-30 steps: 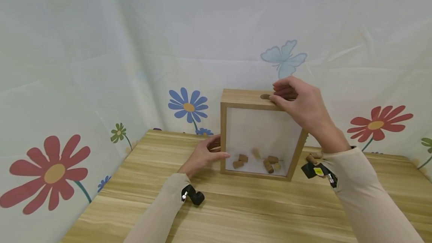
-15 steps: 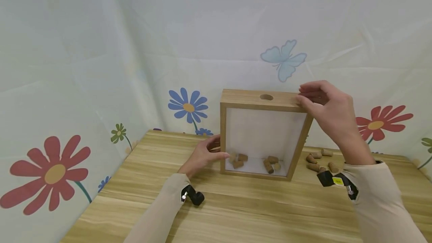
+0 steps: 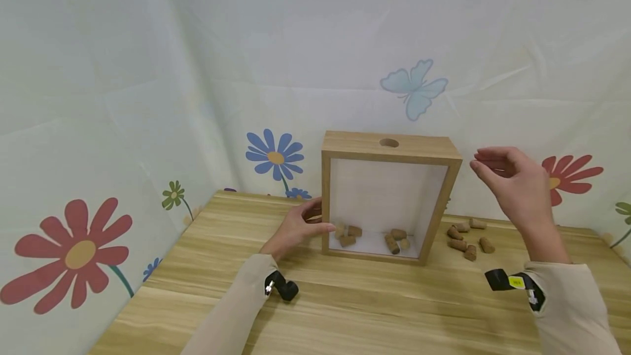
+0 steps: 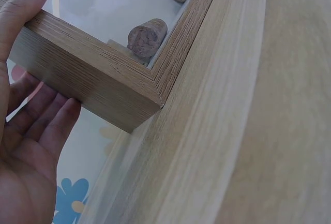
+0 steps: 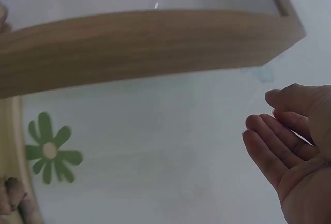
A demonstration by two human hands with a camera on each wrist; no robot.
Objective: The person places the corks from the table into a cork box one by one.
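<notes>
A wooden shadow-box frame point(image 3: 391, 149) with a clear front and a round hole point(image 3: 389, 142) in its top stands upright on the table. Several corks point(image 3: 393, 244) lie inside along its bottom. My left hand point(image 3: 297, 227) grips the frame's left side, thumb on the front edge and fingers behind, as the left wrist view also shows around the wooden side point(image 4: 77, 63). In the air to the right of the frame is my right hand point(image 3: 517, 190), apart from it, fingers loosely bent and holding nothing. The right wrist view shows this hand point(image 5: 295, 146) beside the frame's top corner.
Several loose corks point(image 3: 463, 242) lie on the wood-grain table point(image 3: 345, 311) to the right of the frame, below my right hand. Behind the table hangs a pale cloth point(image 3: 315, 43) printed with flowers and a butterfly.
My right hand has moved from the hole in the top rightward and down, away from the frame. A cork that was falling inside now lies at the bottom left. The left hand stayed put.
</notes>
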